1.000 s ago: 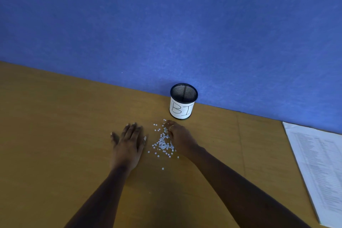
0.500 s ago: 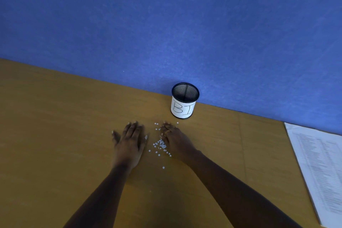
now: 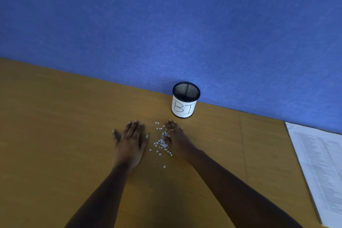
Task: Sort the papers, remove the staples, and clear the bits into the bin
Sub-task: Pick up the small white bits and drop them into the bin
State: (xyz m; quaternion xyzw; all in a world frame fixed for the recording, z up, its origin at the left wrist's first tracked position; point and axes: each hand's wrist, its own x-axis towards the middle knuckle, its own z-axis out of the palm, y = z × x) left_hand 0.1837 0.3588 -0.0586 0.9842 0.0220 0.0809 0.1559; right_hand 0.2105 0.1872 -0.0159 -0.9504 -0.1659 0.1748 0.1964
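Several small white paper bits [image 3: 161, 143] lie scattered on the wooden desk [image 3: 55, 135] between my two hands. My left hand [image 3: 130, 141] rests flat on the desk, palm down, fingers apart, just left of the bits. My right hand [image 3: 176, 139] lies on its edge against the right side of the bits, fingers extended and touching them, a ring on one finger. A black mesh cup with a white label reading "BI", the bin [image 3: 185, 100], stands upright just beyond my right hand, against the blue partition.
A blue fabric partition [image 3: 166, 24] rises along the desk's far edge. A sheet of printed paper [image 3: 320, 168] lies at the right edge of the desk. One stray bit [image 3: 164, 167] lies nearer to me than the pile.
My right hand has slid left against the bits and flattened, crowding them closer toward my left hand. The left hand has stayed in place.
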